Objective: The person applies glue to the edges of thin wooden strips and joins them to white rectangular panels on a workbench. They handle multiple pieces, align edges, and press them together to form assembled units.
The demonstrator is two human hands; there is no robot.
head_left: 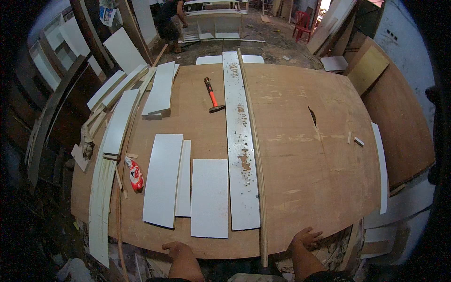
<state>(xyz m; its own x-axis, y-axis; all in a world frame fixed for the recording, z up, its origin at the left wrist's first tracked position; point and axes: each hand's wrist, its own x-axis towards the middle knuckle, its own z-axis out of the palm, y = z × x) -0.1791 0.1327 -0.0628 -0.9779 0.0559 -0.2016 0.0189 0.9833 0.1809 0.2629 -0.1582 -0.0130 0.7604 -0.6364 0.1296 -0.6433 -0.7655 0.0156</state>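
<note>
My left hand (pixel 176 248) rests at the near edge of a large brown plywood sheet (pixel 202 246). Fingers stretch out to the left there, partly hidden, with nothing visible in them. Along the same edge, farther right, lies my right hand (pixel 305 238), its fingers spread and holding nothing. Between the two hands, a narrow wooden strip (pixel 263 225) stands along a long white board (pixel 244 202) with chipped, spotted patches. White panels lie in front of my left hand: a wide one (pixel 162 183), a narrow one (pixel 185 188) and a shorter one (pixel 210 202).
A hammer (pixel 213 96) with a red and black handle lies beyond the panels. At left are a red and white plastic packet (pixel 135 175) and stacked white strips (pixel 121 117). Boards lean at right (pixel 399 117). A person (pixel 168 21) stands by a white cabinet (pixel 213 26) far off.
</note>
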